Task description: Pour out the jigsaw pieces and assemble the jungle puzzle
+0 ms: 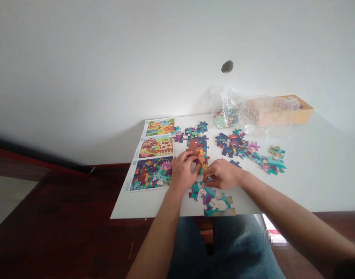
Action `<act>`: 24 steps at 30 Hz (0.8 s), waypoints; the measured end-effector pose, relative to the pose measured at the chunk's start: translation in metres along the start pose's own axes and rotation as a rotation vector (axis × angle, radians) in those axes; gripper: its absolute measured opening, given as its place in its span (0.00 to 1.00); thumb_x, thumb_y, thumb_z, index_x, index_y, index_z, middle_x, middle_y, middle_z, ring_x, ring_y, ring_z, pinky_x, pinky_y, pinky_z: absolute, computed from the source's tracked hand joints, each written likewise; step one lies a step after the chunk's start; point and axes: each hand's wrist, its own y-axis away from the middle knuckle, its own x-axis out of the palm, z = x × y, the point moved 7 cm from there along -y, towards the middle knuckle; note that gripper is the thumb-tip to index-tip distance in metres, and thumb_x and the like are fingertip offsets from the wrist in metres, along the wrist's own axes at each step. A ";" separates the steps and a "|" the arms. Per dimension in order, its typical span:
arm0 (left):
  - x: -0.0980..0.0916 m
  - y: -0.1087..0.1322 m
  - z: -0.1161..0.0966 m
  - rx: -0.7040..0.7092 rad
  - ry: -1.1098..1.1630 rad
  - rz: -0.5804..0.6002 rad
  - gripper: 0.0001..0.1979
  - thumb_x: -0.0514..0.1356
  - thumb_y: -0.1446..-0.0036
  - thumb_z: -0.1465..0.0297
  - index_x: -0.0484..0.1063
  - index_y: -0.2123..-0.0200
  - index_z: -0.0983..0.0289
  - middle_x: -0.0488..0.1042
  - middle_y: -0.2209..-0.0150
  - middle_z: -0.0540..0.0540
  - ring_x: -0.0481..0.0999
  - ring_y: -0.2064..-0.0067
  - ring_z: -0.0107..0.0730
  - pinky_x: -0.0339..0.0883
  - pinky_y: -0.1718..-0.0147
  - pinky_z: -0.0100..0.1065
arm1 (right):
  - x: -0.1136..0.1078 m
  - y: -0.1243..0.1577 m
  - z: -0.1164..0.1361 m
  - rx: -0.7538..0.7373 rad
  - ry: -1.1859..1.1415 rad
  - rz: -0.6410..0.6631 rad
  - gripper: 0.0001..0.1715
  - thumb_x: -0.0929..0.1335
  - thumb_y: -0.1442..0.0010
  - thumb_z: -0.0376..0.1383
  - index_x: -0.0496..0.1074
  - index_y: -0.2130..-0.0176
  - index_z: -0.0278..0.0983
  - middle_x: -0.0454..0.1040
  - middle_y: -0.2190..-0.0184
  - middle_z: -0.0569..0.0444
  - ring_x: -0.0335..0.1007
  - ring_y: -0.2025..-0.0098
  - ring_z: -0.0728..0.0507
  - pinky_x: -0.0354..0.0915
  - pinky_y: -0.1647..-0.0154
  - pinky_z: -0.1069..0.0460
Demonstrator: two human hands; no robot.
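A joined strip of jigsaw puzzle (197, 144) with a brown bear and a fox lies on the white table in front of me. My left hand (184, 172) rests at its left edge, thumb and forefinger curved in to grip the strip. At the lower right edge my right hand (223, 173) has its fingers curled in a pinch on a jigsaw piece, mostly hidden beneath them. Just below sits a joined rabbit section (213, 199), close to the table's front edge. Left of my left hand is a reference sheet (154, 155) printed with three pictures.
Loose jigsaw pieces (235, 143) are scattered to the right, with a teal cluster (273, 164) farther out. A clear plastic bag with pieces (226, 117) and a yellow box (284, 110) under plastic stand by the wall. The table's front edge (154, 217) is near my legs.
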 end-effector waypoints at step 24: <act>-0.001 0.002 -0.006 0.103 0.031 0.043 0.10 0.62 0.40 0.68 0.78 0.54 0.55 0.75 0.48 0.56 0.72 0.43 0.45 0.62 0.42 0.51 | -0.014 0.000 -0.005 0.072 0.093 -0.183 0.08 0.68 0.38 0.38 0.78 0.62 0.39 0.76 0.73 0.54 0.67 0.70 0.47 0.55 0.68 0.53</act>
